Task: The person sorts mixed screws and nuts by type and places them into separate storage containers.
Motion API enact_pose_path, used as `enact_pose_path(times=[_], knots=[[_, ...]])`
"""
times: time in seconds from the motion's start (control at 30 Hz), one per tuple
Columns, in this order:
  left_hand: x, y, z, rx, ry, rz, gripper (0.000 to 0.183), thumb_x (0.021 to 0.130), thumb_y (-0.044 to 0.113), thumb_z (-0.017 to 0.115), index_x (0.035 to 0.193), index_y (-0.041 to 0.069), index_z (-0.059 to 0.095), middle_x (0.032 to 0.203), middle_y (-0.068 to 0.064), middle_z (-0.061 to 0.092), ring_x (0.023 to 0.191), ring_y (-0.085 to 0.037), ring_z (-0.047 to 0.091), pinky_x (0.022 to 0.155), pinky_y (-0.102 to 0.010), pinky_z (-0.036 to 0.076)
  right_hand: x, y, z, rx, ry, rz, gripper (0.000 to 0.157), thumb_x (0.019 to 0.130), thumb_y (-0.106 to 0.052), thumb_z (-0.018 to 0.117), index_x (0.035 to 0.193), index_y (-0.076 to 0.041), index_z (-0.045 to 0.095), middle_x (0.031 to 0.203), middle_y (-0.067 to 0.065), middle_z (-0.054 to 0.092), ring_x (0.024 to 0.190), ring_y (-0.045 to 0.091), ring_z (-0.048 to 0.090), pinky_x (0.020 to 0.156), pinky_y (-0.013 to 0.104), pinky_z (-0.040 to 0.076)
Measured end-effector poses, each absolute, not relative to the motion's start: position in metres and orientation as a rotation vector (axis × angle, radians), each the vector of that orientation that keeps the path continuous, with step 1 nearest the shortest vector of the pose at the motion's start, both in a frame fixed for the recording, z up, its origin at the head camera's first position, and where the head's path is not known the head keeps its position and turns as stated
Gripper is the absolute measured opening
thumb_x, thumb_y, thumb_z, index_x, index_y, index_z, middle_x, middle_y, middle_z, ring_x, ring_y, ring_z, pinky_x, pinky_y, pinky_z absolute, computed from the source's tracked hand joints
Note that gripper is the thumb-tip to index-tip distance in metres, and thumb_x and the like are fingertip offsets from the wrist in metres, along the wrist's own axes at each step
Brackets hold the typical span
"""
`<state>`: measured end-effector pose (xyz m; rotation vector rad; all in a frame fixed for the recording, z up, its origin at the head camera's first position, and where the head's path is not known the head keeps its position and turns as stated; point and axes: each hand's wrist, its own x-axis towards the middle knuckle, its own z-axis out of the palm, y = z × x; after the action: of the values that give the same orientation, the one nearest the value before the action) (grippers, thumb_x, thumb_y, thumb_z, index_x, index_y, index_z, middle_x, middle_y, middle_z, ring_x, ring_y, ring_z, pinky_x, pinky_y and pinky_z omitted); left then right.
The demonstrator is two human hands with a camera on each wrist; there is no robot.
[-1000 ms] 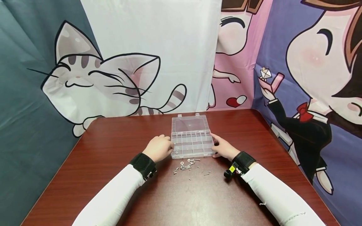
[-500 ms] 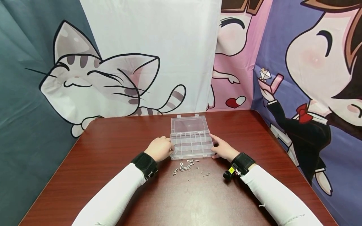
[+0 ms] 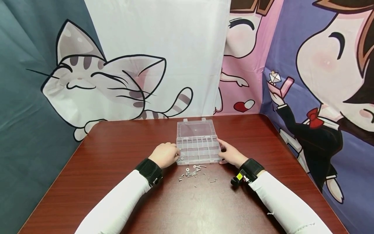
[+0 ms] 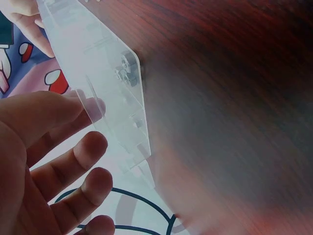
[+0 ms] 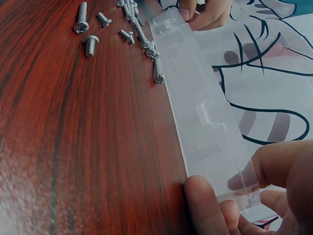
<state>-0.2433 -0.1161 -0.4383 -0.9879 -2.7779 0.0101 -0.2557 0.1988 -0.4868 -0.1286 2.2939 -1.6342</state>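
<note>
A clear plastic compartment box point(image 3: 201, 151) stands on the table with its lid folded back. My left hand point(image 3: 165, 155) holds its left side; in the left wrist view the thumb and index finger meet at the box wall point(image 4: 115, 98), and the other fingers are loosely bent. My right hand point(image 3: 230, 153) grips the right side near the front corner; in the right wrist view its fingers point(image 5: 203, 200) curl round the box end. A few nuts point(image 4: 128, 68) show in the left compartments. Loose screws point(image 3: 192, 175) and washers lie in front of the box.
Single screws point(image 5: 91, 46) lie scattered close to the box's front edge. The reddish-brown wooden table point(image 3: 111, 146) reaches back to a printed cartoon curtain point(image 3: 190, 58). Black bands point(image 3: 250, 169) circle both wrists.
Both hands stay at the sides of the box. The box and screws show only a slight shift along with the whole head view.
</note>
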Motion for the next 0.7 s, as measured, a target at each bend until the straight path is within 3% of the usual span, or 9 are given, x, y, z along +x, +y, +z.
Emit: enact_pose_path(times=[0.17,0.33,0.5,0.7], knots=[[-0.238,-0.117,-0.437,-0.944,-2.816,0.004,0.007,0.089,0.025,0.069,0.088,0.022,0.075,0.081,0.004,0.060,0.077,-0.023,0.061,0.069,-0.041,0.050,-0.253,0.198,-0.485,-0.130,2.295,-1.643,0.081,0.086,0.006,0.052,0.158,-0.016,0.022,0.125,0.026,0.043,0.081,0.025,0.059,0.063,0.037,0.057],[-0.229,-0.117,-0.433,-0.913,-2.840,-0.016,0.031,0.093,0.038,0.066,0.114,0.016,0.071,0.102,-0.002,0.066,0.095,-0.025,0.064,0.082,-0.043,0.052,-0.252,0.198,-0.484,-0.148,2.297,-1.652,0.081,0.085,0.007,0.051,0.158,-0.014,0.021,0.123,0.026,0.044,0.079,0.023,0.057,0.062,0.036,0.057],[-0.212,-0.120,-0.430,-0.922,-2.793,-0.102,0.058,0.093,0.053,0.060,0.138,0.016,0.057,0.132,-0.010,0.059,0.123,-0.029,0.054,0.103,-0.050,0.039,-0.251,0.198,-0.484,-0.173,2.304,-1.649,0.080,0.086,0.007,0.051,0.158,-0.011,0.021,0.123,0.026,0.043,0.080,0.023,0.058,0.064,0.038,0.058],[-0.191,-0.123,-0.430,-0.933,-2.734,-0.165,0.069,0.091,0.059,0.060,0.147,0.021,0.047,0.144,-0.012,0.050,0.134,-0.032,0.044,0.112,-0.054,0.028,-0.252,0.198,-0.483,-0.177,2.310,-1.640,0.081,0.085,0.006,0.051,0.158,-0.011,0.020,0.124,0.027,0.042,0.083,0.027,0.060,0.064,0.039,0.058]])
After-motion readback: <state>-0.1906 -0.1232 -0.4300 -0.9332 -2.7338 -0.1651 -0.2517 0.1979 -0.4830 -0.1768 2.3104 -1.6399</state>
